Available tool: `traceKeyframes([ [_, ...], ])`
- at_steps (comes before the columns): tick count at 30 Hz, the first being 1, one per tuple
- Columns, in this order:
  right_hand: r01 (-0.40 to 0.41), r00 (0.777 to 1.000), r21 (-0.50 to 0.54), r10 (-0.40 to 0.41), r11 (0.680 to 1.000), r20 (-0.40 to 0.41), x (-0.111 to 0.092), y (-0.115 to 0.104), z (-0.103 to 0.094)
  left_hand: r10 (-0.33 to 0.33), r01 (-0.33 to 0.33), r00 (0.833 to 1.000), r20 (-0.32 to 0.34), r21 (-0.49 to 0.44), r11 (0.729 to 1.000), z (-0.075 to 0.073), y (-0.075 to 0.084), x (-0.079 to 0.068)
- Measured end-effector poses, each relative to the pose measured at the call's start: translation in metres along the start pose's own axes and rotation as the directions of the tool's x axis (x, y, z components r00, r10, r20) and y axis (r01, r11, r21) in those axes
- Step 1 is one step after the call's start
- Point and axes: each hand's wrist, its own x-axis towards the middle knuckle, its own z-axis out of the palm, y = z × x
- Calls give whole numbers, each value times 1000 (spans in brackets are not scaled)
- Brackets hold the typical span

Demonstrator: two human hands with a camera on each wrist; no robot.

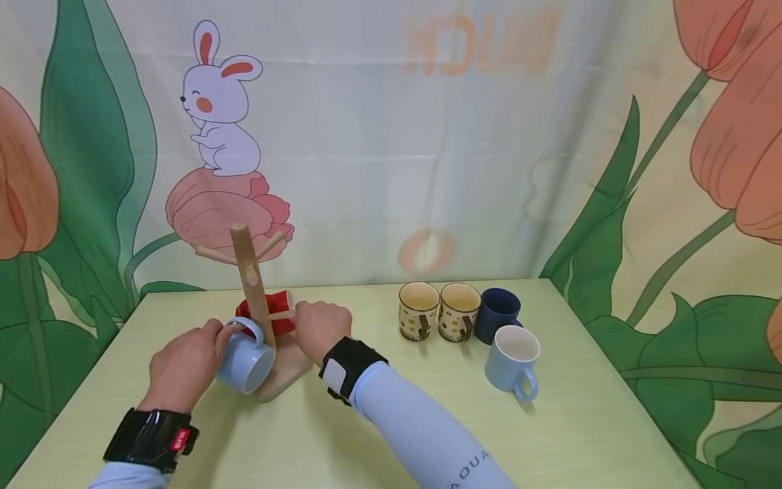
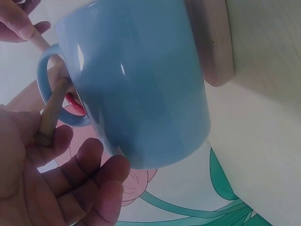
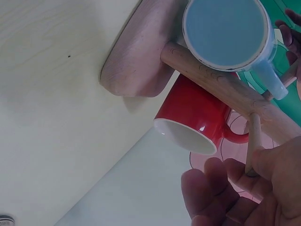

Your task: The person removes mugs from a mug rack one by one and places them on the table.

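A wooden mug tree (image 1: 253,292) stands tilted at the left of the table. My left hand (image 1: 183,367) pinches the end of one of its pegs (image 2: 51,110) between thumb and forefinger. A light blue mug (image 1: 246,363) hangs on that peg by its handle, lying sideways. On the other side, my right hand (image 1: 324,329) pinches the tip of another peg (image 3: 254,141). Behind the post is a red mug (image 3: 193,110) with a white inside, on its side, its handle near the post. In the head view the post partly hides it.
Two cream patterned mugs (image 1: 419,312) stand side by side at the table's back. Beside them are a dark blue mug (image 1: 497,316) and, nearer, another light blue mug (image 1: 512,360), all upright. A printed cloth (image 1: 342,170) hangs behind the table (image 1: 599,421).
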Motion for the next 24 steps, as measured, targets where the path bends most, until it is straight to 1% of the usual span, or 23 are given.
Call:
traceKeyframes([
  [3, 0, 1000, 3, 0, 1000, 11, 2, 2, 1, -7, 7, 1000, 8, 3, 1000, 0, 2, 0],
  [7, -2, 1000, 5, 2, 1000, 13, 4, 3, 2, -9, 9, 1000, 0, 14, 1000, 2, 4, -2],
  [14, -11, 999, 20, 11, 1000, -34, 8, 5, 4, 9, -8, 999, -39, 21, 1000, 5, 9, -4],
  [17, -15, 999, 21, 16, 1000, -45, 9, 5, 5, 6, -5, 999, -48, 25, 1000, 6, 10, -5],
  [24, -20, 1000, 33, 20, 999, -10, 8, 4, 5, -18, 19, 999, -38, 19, 1000, 5, 10, -6],
])
